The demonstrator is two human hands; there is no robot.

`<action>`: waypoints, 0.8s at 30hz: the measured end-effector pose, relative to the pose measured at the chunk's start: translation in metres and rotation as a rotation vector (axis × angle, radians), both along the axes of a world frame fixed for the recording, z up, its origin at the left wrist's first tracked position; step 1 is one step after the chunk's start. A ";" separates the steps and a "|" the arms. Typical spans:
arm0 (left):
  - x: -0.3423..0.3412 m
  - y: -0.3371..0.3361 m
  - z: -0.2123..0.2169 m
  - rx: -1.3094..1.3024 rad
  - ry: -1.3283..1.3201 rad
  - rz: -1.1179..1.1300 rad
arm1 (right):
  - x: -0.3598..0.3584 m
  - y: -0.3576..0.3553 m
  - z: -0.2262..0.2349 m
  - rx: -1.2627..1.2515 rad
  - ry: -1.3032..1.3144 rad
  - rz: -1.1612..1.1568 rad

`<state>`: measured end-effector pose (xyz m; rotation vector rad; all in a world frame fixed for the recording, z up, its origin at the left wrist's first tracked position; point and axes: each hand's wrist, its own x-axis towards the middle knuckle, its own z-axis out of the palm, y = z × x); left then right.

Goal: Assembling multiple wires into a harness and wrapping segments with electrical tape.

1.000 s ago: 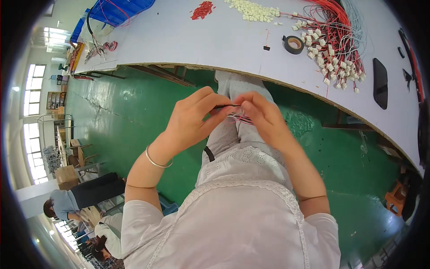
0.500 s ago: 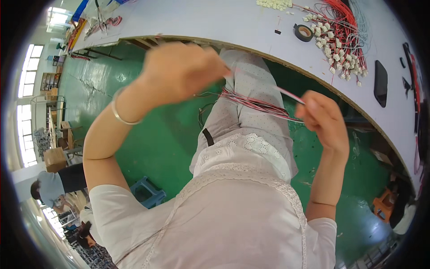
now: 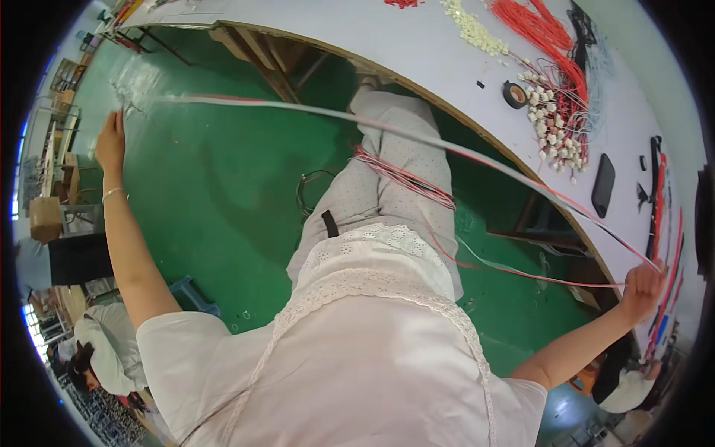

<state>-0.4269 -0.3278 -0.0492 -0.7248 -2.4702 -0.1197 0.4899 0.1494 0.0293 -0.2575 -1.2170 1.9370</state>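
Observation:
Both my arms are spread wide, with a long strand of red, white and black wires stretched between my hands in a shallow curve above my lap. At the far left my left hand is closed in a pinch; the strand blurs close to its fingertips. My right hand is closed round the strand's other end, beside the table's right edge. From that hand a slack red and white length runs back toward my lap. A bundle of similar wires lies across my thighs.
The white table curves round in front and to the right. On it are white connectors on wires, red wires, a black tape roll and a black phone-like object. A blue stool stands left; people sit at both sides.
My hands have moved far apart, left hand out to the left and right hand out to the right. The wire strand now spans the gap between them, and the view has shifted.

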 end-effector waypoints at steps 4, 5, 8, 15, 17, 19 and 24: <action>-0.022 -0.067 -0.080 -0.059 -0.005 0.047 | 0.078 0.047 -0.015 -0.106 -0.237 -0.417; -0.023 -0.070 -0.097 -0.123 -0.058 0.116 | 0.107 0.054 -0.019 -0.093 -0.336 -0.476; -0.028 -0.077 -0.142 -0.202 -0.158 0.178 | 0.125 0.044 -0.017 -0.027 -0.921 -0.657; 0.015 0.000 -0.212 -0.463 -0.075 -0.158 | -0.187 -0.065 -0.024 0.598 -1.496 -0.343; 0.189 0.170 -0.143 0.208 -0.677 -0.726 | -0.235 -0.090 -0.033 0.666 -1.451 -0.167; 0.335 0.233 -0.058 0.323 -1.382 -1.031 | -0.277 -0.105 -0.050 0.976 -1.332 -0.133; 0.429 0.266 -0.058 0.306 -1.577 -1.281 | -0.316 -0.106 -0.068 1.008 -1.168 -0.099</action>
